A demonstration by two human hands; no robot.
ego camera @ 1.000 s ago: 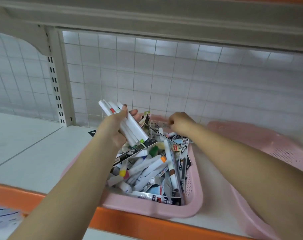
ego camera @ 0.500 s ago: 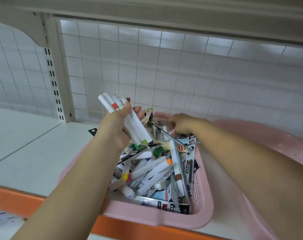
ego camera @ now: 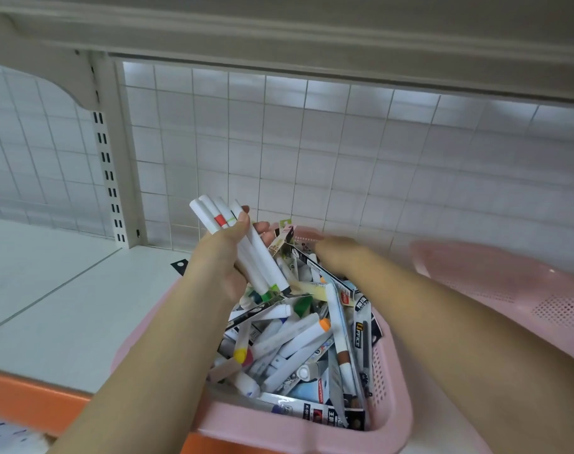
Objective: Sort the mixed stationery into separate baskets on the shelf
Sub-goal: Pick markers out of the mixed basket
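A pink basket (ego camera: 392,407) on the white shelf is heaped with mixed stationery (ego camera: 298,348): white markers with coloured caps and flat black-and-white packets. My left hand (ego camera: 220,260) grips a bundle of several white markers (ego camera: 246,244) above the basket's far left corner, coloured ends pointing down. My right hand (ego camera: 335,250) is blurred and reaches into the far end of the pile with its fingers curled down; what they hold is hidden.
A second pink basket (ego camera: 495,283) stands tilted to the right of the full one. White shelf surface (ego camera: 49,290) lies to the left, with an orange front edge (ego camera: 26,398). A wire grid back panel (ego camera: 279,158) and an upper shelf close the space behind and above.
The view has shifted so the basket sits lower and further right. My left hand keeps its marker bundle. My right hand has stayed at the far end of the pile and is blurred now.
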